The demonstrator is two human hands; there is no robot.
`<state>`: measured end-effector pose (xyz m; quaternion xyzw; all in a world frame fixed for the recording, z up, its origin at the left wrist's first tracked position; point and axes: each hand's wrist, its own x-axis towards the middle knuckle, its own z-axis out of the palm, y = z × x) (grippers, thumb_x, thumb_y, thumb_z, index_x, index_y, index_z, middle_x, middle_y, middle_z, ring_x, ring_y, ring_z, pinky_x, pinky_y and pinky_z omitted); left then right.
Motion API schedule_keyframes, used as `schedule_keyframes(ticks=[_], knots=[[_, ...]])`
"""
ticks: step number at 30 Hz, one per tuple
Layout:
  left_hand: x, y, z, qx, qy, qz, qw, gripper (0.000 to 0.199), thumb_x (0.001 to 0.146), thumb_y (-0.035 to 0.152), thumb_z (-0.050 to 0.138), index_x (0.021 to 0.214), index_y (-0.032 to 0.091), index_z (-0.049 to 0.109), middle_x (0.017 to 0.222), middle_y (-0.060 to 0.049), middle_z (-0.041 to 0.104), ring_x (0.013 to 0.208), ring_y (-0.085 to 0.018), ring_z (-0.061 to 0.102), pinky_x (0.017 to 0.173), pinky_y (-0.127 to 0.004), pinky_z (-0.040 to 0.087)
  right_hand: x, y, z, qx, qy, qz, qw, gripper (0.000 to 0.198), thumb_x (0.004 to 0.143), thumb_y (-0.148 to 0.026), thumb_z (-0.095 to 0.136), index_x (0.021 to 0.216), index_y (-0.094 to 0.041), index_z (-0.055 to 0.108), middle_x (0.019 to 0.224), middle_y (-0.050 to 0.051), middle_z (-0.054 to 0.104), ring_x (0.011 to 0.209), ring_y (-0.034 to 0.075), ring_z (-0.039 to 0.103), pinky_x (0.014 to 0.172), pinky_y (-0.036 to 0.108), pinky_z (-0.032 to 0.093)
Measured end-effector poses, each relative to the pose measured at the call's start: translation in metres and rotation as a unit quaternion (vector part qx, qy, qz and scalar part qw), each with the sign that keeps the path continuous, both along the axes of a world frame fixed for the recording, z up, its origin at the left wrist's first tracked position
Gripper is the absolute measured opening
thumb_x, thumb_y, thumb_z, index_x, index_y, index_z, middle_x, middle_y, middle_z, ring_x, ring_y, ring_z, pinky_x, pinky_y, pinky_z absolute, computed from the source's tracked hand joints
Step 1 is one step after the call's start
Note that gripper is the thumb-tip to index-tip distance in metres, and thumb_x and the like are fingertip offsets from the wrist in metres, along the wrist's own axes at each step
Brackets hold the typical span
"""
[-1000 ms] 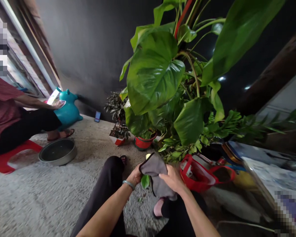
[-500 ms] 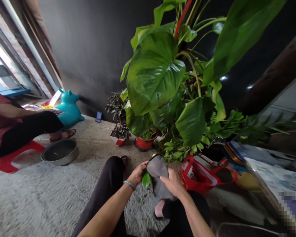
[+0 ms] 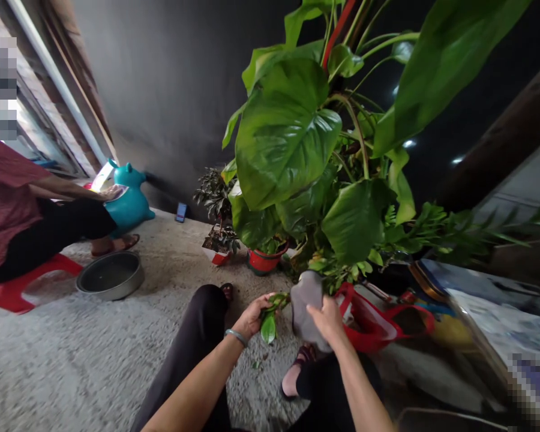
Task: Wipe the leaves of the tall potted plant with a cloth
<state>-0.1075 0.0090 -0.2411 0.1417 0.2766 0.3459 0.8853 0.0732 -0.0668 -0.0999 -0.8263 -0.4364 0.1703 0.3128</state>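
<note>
My left hand (image 3: 252, 317), with a bangle on its wrist, pinches a leafy green sprig (image 3: 268, 328) low above the floor between my knees. To its right, my right hand (image 3: 329, 322) grips a soft grey cloth (image 3: 306, 293), thumb on top, and the cloth hangs down over my lower leg. A small gap shows between cloth and sprig. Behind them stand the low green leaves (image 3: 337, 270) of a larger plant; whether the sprig is joined to it cannot be made out.
A tall broad-leaved plant (image 3: 288, 132) rises ahead, near a red pot (image 3: 265, 261). A red bag (image 3: 369, 333) stands close to my right hand. At left, a person (image 3: 9, 210) sits on a red stool (image 3: 54, 273) by a metal basin (image 3: 128, 287) and a teal animal toy (image 3: 132, 201).
The cloth and my right hand have moved right and slightly up, away from my left hand. More of the sprig now shows. The seated person has leaned further into view.
</note>
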Motion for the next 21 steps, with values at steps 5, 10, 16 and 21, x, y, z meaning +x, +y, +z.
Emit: schedule_keyframes(ticks=[5, 10, 16, 21], knots=[[0.002, 0.001, -0.001, -0.043, 0.021, -0.004, 0.999, 0.018, 0.068, 0.005, 0.067, 0.084, 0.012, 0.069, 0.072, -0.004, 0.07, 0.067, -0.017, 0.065, 0.074, -0.028, 0.05, -0.022, -0.033, -0.003, 0.006, 0.102, 0.137, 0.985, 0.029, 0.064, -0.036, 0.067, 0.086, -0.019, 0.076, 0.087, 0.012, 0.08, 0.084, 0.029, 0.074, 0.078, 0.036, 0.056], [0.005, 0.0, -0.002, -0.009, 0.023, 0.0, 1.0, 0.029, 0.062, 0.0, 0.065, 0.088, 0.011, 0.071, 0.073, -0.003, 0.071, 0.061, -0.013, 0.061, 0.067, -0.024, 0.045, 0.024, -0.01, 0.024, 0.12, 0.099, 0.008, 0.988, 0.052, 0.066, -0.056, 0.068, 0.099, -0.017, 0.074, 0.098, 0.016, 0.079, 0.095, 0.035, 0.073, 0.083, 0.042, 0.057], [0.0, -0.001, -0.009, 0.019, 0.02, -0.01, 1.0, 0.024, 0.058, 0.004, 0.067, 0.08, 0.013, 0.069, 0.069, -0.002, 0.069, 0.058, -0.013, 0.059, 0.063, -0.024, 0.044, 0.005, -0.004, -0.016, 0.043, 0.079, -0.043, 0.995, 0.025, 0.053, -0.039, 0.065, 0.07, -0.021, 0.07, 0.079, 0.02, 0.077, 0.082, 0.038, 0.073, 0.075, 0.043, 0.056], [0.002, 0.002, -0.016, 0.005, 0.005, -0.013, 1.0, 0.022, 0.054, 0.005, 0.064, 0.073, 0.015, 0.064, 0.068, -0.001, 0.068, 0.063, -0.015, 0.06, 0.065, -0.024, 0.044, -0.018, -0.047, -0.006, 0.012, 0.16, 0.1, 0.982, 0.031, 0.061, -0.044, 0.069, 0.08, -0.02, 0.075, 0.08, 0.01, 0.078, 0.078, 0.031, 0.074, 0.072, 0.037, 0.057]])
